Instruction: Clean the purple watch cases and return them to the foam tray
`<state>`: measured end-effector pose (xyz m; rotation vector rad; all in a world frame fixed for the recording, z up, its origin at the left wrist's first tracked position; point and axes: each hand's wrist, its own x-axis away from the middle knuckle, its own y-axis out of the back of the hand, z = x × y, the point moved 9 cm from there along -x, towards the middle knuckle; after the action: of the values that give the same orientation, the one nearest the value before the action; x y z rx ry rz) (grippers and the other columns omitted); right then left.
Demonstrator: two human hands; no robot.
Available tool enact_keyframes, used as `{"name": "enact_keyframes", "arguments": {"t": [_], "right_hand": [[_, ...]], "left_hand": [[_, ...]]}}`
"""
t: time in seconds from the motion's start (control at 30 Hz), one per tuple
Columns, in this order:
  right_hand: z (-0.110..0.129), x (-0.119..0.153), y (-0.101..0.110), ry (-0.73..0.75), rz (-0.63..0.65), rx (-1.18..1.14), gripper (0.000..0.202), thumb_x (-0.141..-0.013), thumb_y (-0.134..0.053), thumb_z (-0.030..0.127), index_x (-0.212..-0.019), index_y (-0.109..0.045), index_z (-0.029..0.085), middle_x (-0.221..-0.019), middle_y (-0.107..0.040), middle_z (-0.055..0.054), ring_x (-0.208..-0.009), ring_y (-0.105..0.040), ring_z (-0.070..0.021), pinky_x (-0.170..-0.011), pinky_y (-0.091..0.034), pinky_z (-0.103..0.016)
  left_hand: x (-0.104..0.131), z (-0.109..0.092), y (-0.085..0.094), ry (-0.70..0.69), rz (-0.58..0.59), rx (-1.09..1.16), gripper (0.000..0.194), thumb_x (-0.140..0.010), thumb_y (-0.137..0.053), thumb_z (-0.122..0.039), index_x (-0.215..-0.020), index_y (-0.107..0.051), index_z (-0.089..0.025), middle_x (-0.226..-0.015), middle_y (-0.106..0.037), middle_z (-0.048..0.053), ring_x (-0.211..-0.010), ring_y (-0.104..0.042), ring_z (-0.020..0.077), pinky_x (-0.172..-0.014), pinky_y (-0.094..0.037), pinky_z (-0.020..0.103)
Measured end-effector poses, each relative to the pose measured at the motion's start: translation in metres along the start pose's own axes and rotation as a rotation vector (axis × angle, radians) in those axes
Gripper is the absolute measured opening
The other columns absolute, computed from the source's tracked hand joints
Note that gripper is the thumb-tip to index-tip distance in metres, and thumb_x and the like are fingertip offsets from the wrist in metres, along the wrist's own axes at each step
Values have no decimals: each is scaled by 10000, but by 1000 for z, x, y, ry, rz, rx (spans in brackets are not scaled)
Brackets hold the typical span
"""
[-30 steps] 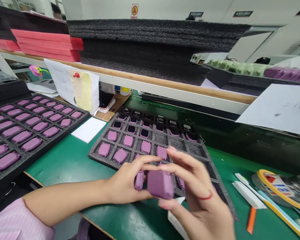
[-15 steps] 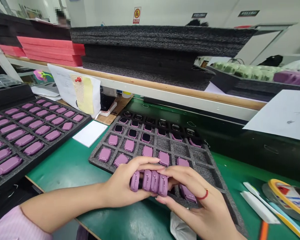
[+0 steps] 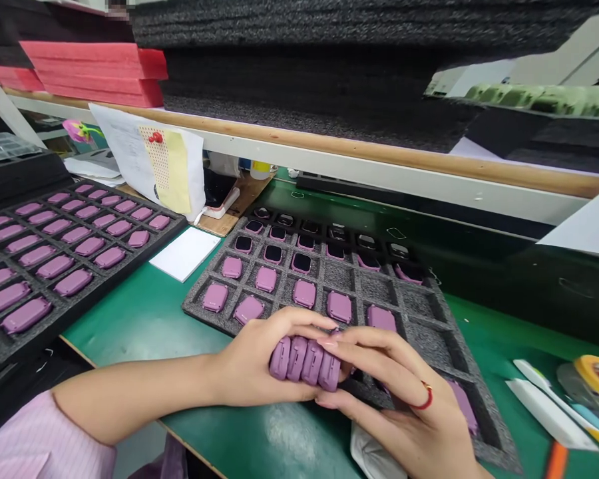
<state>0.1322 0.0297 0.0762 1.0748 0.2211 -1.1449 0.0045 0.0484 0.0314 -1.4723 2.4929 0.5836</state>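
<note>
Grip: my left hand (image 3: 252, 364) and right hand (image 3: 409, 392) both clamped on a row of four purple cases (image 3: 304, 361), at dial centre. Foam tray (image 3: 432, 342) beyond, 12-1 o'clock. Second tray (image 3: 97, 293) at 10, white pad (image 3: 186, 253) at 11.

Left hand (image 3: 254, 362) curled; right hand (image 3: 424, 419) seemingly pinching.

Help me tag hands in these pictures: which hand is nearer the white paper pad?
Left. The left hand is below and right of the pad in view; the right hand is farther right.
</note>
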Motion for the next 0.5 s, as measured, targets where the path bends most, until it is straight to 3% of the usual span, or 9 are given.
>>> {"name": "enact_keyframes", "arguments": {"t": [0.13,0.33,0.43,0.5], "right_hand": [[-3,1,1,-9,0,-56,377,-842,-778,301,-1210,-697,289,-1131,-654,-98,-893,-737,-205,-709,-652,-288],[-8,-2,-2,-86,30,-353,288,-879,-712,136,-1075,-783,335,-1064,-673,-64,-727,-712,-118,-652,-634,-233],[-13,-4,0,-152,-13,-465,207,-862,-732,150,-914,-822,329,-918,-716,-58,-722,-714,-138,-596,-627,-219],[-15,-4,1,-179,-38,-466,174,-833,-764,166,-837,-828,327,-767,-722,-53,-797,-730,-187,-617,-640,-238]], "left_hand": [[1,-2,-2,-3,14,44,628,-760,-818,-242,-1303,-502,-238,-1265,-700,102,-1169,-691,260,-1040,-513,389],[0,-2,-3,58,-10,204,619,-716,-840,-115,-1241,-532,-231,-1225,-708,91,-1177,-689,236,-1029,-523,350],[-1,3,-5,145,-24,323,650,-649,-873,-64,-1194,-560,-232,-1224,-696,77,-1191,-673,243,-1037,-519,363],[0,9,-12,236,1,495,639,-634,-875,-39,-1161,-570,-230,-1147,-713,51,-1083,-713,216,-956,-559,344]]}}
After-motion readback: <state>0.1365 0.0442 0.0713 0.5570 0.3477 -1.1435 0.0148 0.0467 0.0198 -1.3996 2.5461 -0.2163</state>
